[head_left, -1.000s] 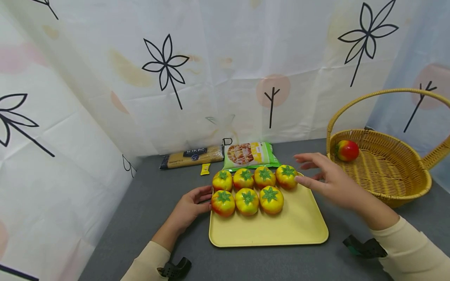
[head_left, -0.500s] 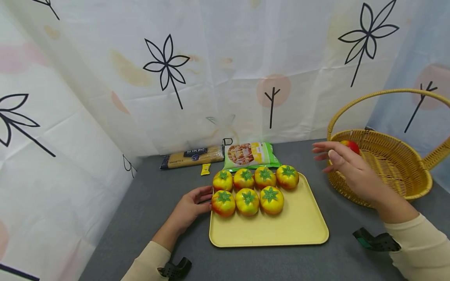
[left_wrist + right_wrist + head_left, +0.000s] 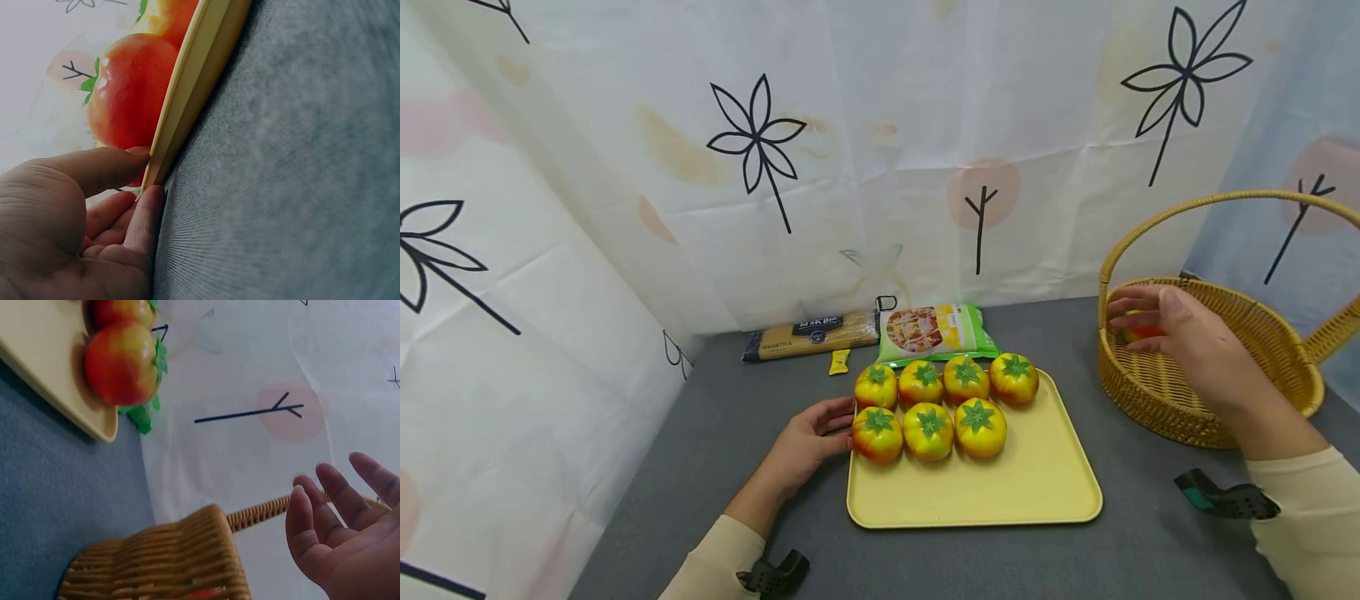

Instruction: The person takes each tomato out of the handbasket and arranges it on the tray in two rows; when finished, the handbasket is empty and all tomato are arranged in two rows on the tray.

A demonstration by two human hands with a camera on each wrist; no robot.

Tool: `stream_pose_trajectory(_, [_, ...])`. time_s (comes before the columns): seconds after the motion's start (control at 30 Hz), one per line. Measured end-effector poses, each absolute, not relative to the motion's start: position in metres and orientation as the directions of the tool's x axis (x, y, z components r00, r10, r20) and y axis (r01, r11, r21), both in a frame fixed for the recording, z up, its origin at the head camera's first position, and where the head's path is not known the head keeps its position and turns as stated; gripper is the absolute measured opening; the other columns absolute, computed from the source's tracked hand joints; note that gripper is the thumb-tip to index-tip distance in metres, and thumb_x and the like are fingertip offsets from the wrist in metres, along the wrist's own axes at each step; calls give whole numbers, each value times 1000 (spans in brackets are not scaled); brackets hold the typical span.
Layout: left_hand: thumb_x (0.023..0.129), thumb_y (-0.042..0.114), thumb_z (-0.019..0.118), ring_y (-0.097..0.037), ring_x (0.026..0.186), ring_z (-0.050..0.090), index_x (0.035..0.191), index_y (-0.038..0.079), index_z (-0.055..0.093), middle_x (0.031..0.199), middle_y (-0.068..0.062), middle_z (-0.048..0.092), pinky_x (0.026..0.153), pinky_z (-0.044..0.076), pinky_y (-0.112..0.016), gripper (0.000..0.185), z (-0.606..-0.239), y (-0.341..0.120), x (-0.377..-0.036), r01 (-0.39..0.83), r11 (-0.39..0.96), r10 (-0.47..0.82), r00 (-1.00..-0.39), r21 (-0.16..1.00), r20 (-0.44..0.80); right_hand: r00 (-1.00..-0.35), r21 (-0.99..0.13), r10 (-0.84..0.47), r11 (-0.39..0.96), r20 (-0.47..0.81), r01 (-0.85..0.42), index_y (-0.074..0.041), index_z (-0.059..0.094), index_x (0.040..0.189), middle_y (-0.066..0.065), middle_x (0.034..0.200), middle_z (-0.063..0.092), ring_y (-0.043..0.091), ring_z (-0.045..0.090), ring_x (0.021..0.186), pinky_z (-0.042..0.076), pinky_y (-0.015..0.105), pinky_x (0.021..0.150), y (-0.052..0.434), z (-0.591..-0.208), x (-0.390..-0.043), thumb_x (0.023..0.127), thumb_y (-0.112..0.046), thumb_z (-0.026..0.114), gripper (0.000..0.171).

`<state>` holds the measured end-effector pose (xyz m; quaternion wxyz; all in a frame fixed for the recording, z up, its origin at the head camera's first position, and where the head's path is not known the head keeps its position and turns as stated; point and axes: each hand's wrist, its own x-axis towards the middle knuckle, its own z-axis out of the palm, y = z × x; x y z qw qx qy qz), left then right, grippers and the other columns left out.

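My left hand holds the left rim of the yellow tray; in the left wrist view its thumb lies against the rim, with fingers at the outer side. Two rows of shiny yellow-red tomatoes with green leafy tops sit on the tray, four-cornered space bare at the front. My right hand hovers over the left side of the wicker basket, fingers loosely extended, holding nothing. Behind those fingers, a red tomato inside the basket is mostly hidden.
Behind the tray lie a spaghetti pack, a green food packet and a small yellow sachet. The basket's tall handle arches above its bowl. A printed white curtain stands along the table's back.
My right hand has moved right from beside the back-row tomato at the tray's right to over the basket. The left hand and tray have stayed in place.
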<state>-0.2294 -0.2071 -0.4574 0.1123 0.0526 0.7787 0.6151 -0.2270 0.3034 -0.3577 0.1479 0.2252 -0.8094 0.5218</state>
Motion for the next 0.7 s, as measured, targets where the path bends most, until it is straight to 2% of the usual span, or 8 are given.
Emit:
stream_pose_trajectory(0.17, [97,5,82,-34,140,57,156,-2,54,157,-18,56,110,51,-42,66,-458,-207,-229,-54,241,217,-970,969,-108,-881,-799,-159,373,445,-471,-11,58,152,5,138,60,17,63,117,56,19,87,314,-359,-236,122,-29,22,51])
stream_pose_trajectory(0.3, [97,6,82,-35,140,57,156,-2,55,157,-17,56,111,51,-42,65,-457,-206,-229,-52,243,217,-970,969,-107,-912,-823,-115,399,393,-404,-16,58,150,-5,134,61,13,62,116,55,18,84,324,-361,-245,122,-36,23,50])
stream_pose_trajectory(0.47, [97,5,82,-35,140,57,156,-2,55,156,-17,57,111,51,-42,65,-457,-206,-229,-52,241,218,-970,969,-106,-950,-843,-81,442,301,-305,-14,52,152,-15,132,58,7,57,118,53,14,82,334,-359,-253,120,-46,21,54])
stream_pose_trajectory(0.57, [97,4,82,-34,140,57,156,-2,55,156,-17,57,111,51,-42,65,-457,-206,-230,-54,237,220,-970,970,-107,-964,-851,-77,457,255,-261,-6,45,158,-12,135,55,8,55,119,52,13,82,338,-356,-258,119,-51,19,65])
stream_pose_trajectory(0.7, [97,5,82,-34,139,57,156,-1,55,156,-16,57,111,51,-41,65,-458,-207,-230,-52,241,217,-970,969,-107,-976,-863,-80,455,205,-219,2,35,165,6,148,48,10,52,121,52,13,82,340,-351,-267,117,-56,17,77])
